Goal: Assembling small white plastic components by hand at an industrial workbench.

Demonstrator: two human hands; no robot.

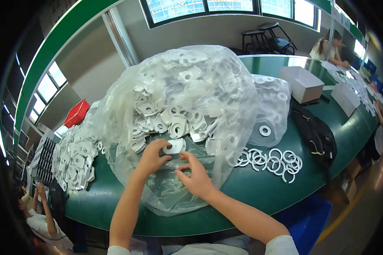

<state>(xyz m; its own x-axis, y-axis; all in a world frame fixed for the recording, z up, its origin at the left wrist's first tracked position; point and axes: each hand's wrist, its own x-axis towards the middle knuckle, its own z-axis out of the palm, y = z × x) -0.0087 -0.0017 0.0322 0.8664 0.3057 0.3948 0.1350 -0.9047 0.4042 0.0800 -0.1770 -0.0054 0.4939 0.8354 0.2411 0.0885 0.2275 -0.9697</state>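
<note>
A large clear plastic bag point(238, 85) lies spread on the green table point(115, 208), its mouth toward me and a heap of white plastic parts with round holes point(176, 127) inside. At the front of that heap, my left hand point(154, 156) has its fingers and thumb closed at the left edge of one flat white plastic part point(175, 146). Just to the right, my right hand point(195, 176) hovers over the bag's film, fingers bent and apart, with nothing visible in it.
White open rings point(281, 163) lie right of the bag; a pile of white parts point(76, 159) is at left. Further out are a red bin point(76, 112), a black bag point(315, 136), white boxes point(301, 85) and a blue bin point(304, 225). Other people work at both sides.
</note>
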